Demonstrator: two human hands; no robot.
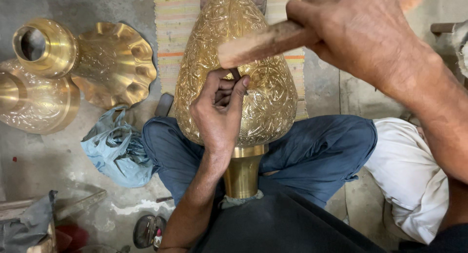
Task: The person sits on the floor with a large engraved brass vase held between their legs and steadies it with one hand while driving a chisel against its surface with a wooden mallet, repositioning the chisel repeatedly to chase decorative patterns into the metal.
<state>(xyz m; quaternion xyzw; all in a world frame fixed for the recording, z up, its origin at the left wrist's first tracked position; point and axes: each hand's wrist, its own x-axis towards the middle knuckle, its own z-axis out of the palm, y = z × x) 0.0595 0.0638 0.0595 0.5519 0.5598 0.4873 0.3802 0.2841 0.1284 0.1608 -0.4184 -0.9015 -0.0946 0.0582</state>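
The concrete floor [58,160] spreads under me, with a striped woven mat [175,19] laid ahead of my knees. I sit cross-legged in blue trousers [317,146], and a white cloth [409,175] lies bunched beside my right leg.

The big engraved brass vase [263,97] lies across my lap, its plain polished neck [242,172] pointing back toward my body and its chased, pear-shaped belly stretching away over the mat. To my left on the floor stand other brass pieces: a fluted, scallop-edged brass bowl [114,63], a brass neck piece [44,46] with its open mouth tilted up, and a rounded brass body [34,102] touching it. A crumpled light blue plastic bag [114,150] lies just beside my left knee.

My right hand [360,34] is closed around the wooden handle of a mallet [263,43], held above the vase's belly. My left hand [219,112] rests on the engraved surface, fingers curled in tight and pinching a small dark tool [235,74] against the metal; I can see little of the tool between my fingers.
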